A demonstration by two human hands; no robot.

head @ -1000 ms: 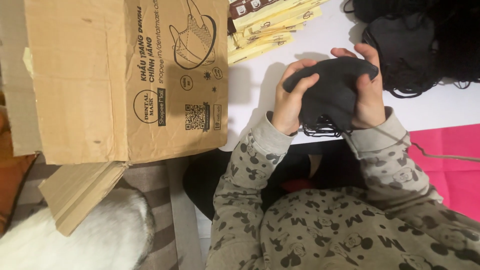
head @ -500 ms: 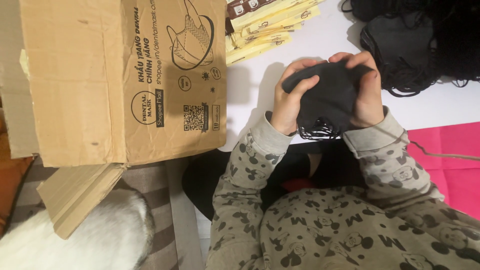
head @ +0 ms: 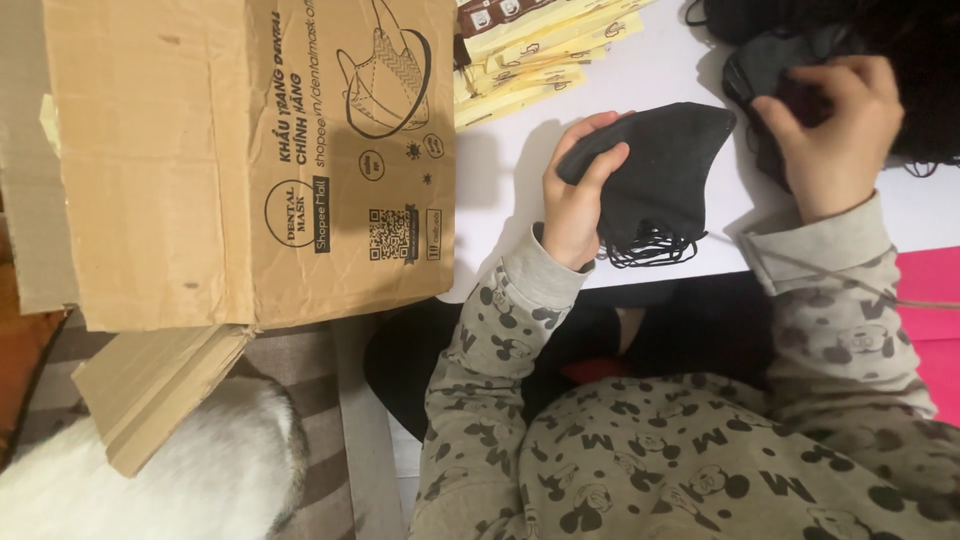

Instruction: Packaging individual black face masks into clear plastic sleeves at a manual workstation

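The cardboard box (head: 250, 160) runs off the top edge; the pile of black masks (head: 900, 60) is lost in shadow.

White table (head: 640, 70) under dim light, striped floor (head: 320, 380) below.

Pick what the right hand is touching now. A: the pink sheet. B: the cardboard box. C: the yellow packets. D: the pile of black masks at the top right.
D: the right hand rests on the pile of black masks on the white table, while the left hand holds a separate black mask stack.
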